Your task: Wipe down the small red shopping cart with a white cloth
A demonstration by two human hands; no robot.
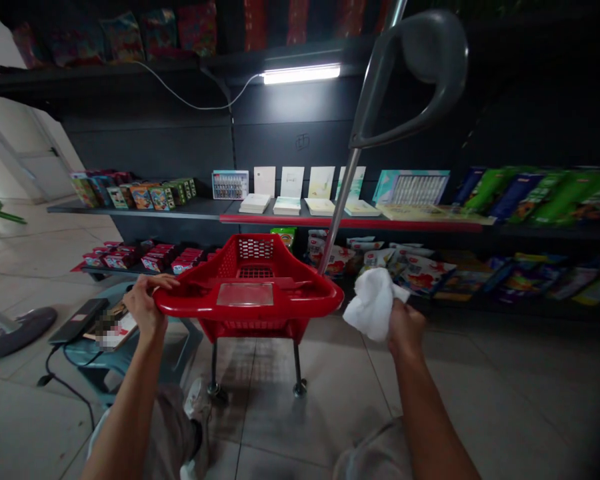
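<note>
A small red shopping cart (250, 310) stands in front of me, its handle side toward me and its perforated basket apparently holding nothing. My left hand (147, 303) is closed over the left end of the cart's handle rim. To the right of the cart, my right hand (405, 327) grips a crumpled white cloth (373, 303), held in the air a little apart from the handle's right end. Some of the right fingers are hidden behind the cloth.
Ahead runs a shelf (360, 223) with notebooks, marker sets, small boxes and snack bags. A metal pole (347, 180) with a grey loop handle rises behind the cart's right side. At left stand a blue-grey stool (97, 353) holding a black device and a round pole base (25, 333).
</note>
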